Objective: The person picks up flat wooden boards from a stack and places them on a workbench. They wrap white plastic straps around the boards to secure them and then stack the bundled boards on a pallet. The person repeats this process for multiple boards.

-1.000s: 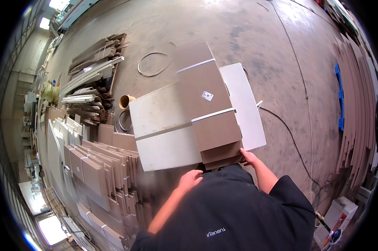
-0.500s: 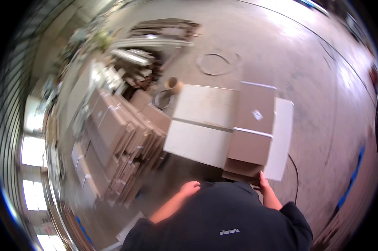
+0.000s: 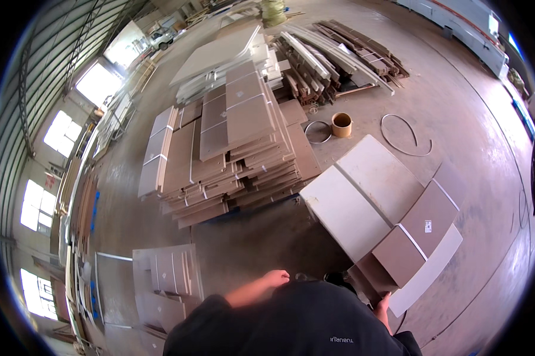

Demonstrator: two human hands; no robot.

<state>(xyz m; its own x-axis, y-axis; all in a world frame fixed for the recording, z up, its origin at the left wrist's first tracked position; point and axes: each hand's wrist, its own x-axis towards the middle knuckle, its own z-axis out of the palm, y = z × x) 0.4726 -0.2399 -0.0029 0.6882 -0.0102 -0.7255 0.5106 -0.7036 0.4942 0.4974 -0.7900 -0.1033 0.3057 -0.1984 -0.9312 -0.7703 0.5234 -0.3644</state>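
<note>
item: strapped brown bundle (image 3: 417,230), pale label on its face, lying across white boards (image 3: 338,207) at your lower right; a white sheet (image 3: 428,276) juts out on its far right side.
your right hand (image 3: 383,307): fingers at the bundle's near corner; how firmly they grip, you cannot tell from here.
your left hand (image 3: 275,277): in front of your body, well apart from the bundle, fingers curled in; palm hidden, so its hold cannot be told.
surface: dull concrete floor (image 3: 481,154), glossy toward the right.
room: large brown stack (image 3: 240,118), ahead and left; strips (image 3: 338,53) heaped beyond; tan tube (image 3: 341,132) upright, loose strap (image 3: 424,155) near it; bright windows (image 3: 63,134) along the left wall, under ribbed roofing.
</note>
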